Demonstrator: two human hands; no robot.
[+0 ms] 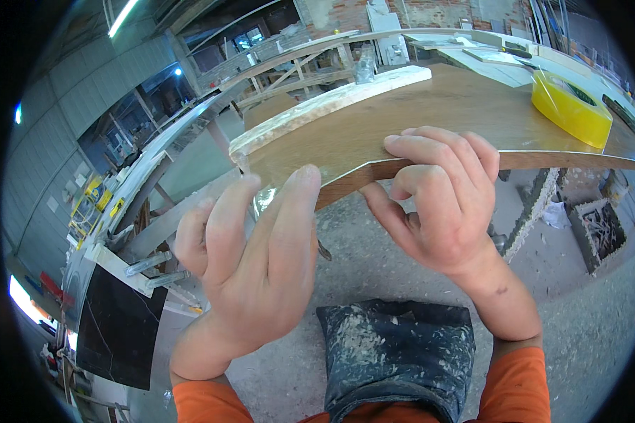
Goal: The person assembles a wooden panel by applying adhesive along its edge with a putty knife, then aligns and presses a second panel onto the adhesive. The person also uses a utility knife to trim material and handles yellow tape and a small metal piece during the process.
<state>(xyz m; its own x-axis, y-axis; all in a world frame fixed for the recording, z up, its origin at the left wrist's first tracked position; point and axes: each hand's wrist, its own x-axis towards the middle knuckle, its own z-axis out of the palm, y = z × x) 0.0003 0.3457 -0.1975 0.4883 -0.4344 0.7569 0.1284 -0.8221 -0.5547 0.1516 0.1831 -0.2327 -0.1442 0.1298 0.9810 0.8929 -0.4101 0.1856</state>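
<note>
A brown wood-grain board [374, 130] with a pale cut edge reaches across in front of me, its near side angled. My right hand [448, 201] holds that near edge, with curled fingers on top and the thumb below. By the board's left corner is my left hand [261, 254], its back toward me and its fingers stretched and apart. Behind those fingers shows a shiny bit of clear film [263, 200]; whether they touch it I cannot tell. A roll of yellowish tape [570, 109] rests on the board at the right.
A whitish curved strip [324, 109] lies along the board's far side. Left stands a long bench [183, 130] with clamps [148, 263] and a black slab [120, 328]. A box of scraps [598, 236] sits on the floor at the right.
</note>
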